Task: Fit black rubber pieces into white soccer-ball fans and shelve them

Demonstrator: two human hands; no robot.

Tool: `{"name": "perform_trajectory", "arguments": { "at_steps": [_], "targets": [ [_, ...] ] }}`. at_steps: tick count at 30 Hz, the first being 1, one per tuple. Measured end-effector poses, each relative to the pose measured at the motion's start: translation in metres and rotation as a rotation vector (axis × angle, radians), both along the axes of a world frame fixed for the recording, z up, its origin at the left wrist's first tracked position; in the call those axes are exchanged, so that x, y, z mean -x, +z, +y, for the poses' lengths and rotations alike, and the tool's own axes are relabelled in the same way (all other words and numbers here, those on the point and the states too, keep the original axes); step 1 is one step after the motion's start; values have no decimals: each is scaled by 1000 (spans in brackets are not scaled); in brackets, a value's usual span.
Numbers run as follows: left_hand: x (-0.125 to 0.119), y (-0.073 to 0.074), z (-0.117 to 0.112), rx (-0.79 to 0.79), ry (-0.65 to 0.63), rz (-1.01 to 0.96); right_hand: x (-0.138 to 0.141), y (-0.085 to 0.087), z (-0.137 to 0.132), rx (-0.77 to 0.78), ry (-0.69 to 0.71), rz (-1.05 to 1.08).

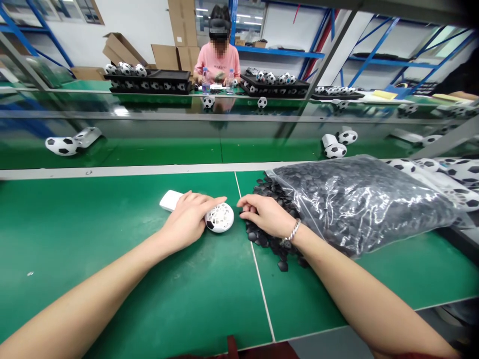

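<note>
My left hand point(190, 214) is closed around a white device with a ball-shaped head point(220, 218) that lies on the green table. The head is patterned like a football, with open cut-outs on top and a black patch at its lower left. A white rectangular end point(170, 200) sticks out behind my fingers. Just right of the ball, my right hand point(264, 213) has thumb and fingertips drawn together over a pile of small black pieces point(283, 266). Whatever is between those fingertips is too small to name. A silvery bracelet is on that wrist.
A large clear bag of black pieces point(359, 199) lies right of the pile. Behind the table runs a green belt point(168, 149) carrying football-patterned devices point(336, 150). Across it sits a person in pink point(219, 62) between black trays point(149, 82). More ball devices point(464, 172) lie at far right.
</note>
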State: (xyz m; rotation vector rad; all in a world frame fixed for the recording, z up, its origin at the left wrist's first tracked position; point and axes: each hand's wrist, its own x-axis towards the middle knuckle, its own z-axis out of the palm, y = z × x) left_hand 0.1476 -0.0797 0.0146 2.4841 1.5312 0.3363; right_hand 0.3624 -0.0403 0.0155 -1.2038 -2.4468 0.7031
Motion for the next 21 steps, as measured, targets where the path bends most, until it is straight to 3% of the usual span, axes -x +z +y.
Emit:
{"name": "perform_trajectory", "arguments": {
  "at_steps": [4,11,18,21],
  "targets": [
    [1,-1,1,18,-12,-9,2,10,-9,-101,136,161],
    [5,4,-1,64,-61,-46,6,11,-18,-78,205,289],
    [-3,2,-3,65,12,-123,13,0,-22,29,168,381],
    [-6,1,-4,38,44,-149,16,-2,-23,0,148,403]
  ]
}}
